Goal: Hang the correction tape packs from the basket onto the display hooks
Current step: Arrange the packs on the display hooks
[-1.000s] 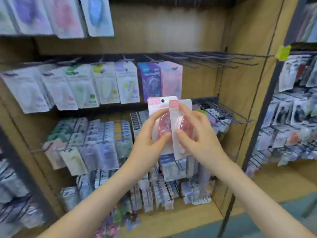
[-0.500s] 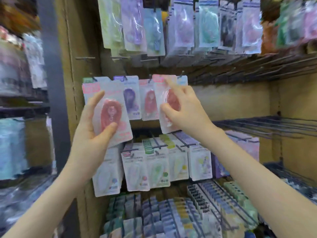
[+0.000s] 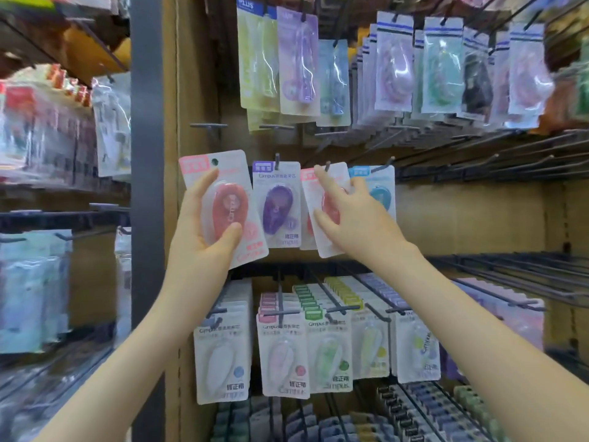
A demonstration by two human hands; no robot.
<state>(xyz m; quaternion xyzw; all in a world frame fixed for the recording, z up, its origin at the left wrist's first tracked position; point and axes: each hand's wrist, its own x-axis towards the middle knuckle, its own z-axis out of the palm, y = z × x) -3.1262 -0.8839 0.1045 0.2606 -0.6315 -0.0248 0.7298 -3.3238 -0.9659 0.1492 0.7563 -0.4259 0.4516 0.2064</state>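
**Left hand.** The left hand (image 3: 204, 240) is raised at the left end of the middle display row. Its fingers (image 3: 205, 183) hold the first red pack (image 3: 231, 199). The thumb lies on the lower part of the clear blister and the index finger runs along its upper left. The other fingers are hidden behind the card. This pack is upright with a slight tilt and sits on no hook. Its round hang hole shows unthreaded at the top. Its right edge overlaps the purple pack (image 3: 277, 202).

**Right hand.** The right hand (image 3: 360, 224) holds the second red pack (image 3: 325, 245) at the third position in the row. The thumb presses the front face, and the index finger reaches up to the top edge, just beside the hook (image 3: 327, 166). The hook tip projects at the top of the card. The remaining fingers curl at the card's right edge, and whether they reach behind it cannot be told. The pack hangs tilted, with its lower end swung to the right.

**Surroundings.**
- The blue pack (image 3: 381, 191) hangs just right of the second red pack, partly behind the right hand.
- The lower row (image 3: 283, 355) carries packs in white, pink, green and yellow.
- The upper row (image 3: 395, 68) carries bagged packs in several colours.
- More wire hooks (image 3: 478, 167) project from the wooden back panel (image 3: 471, 215) to the right.
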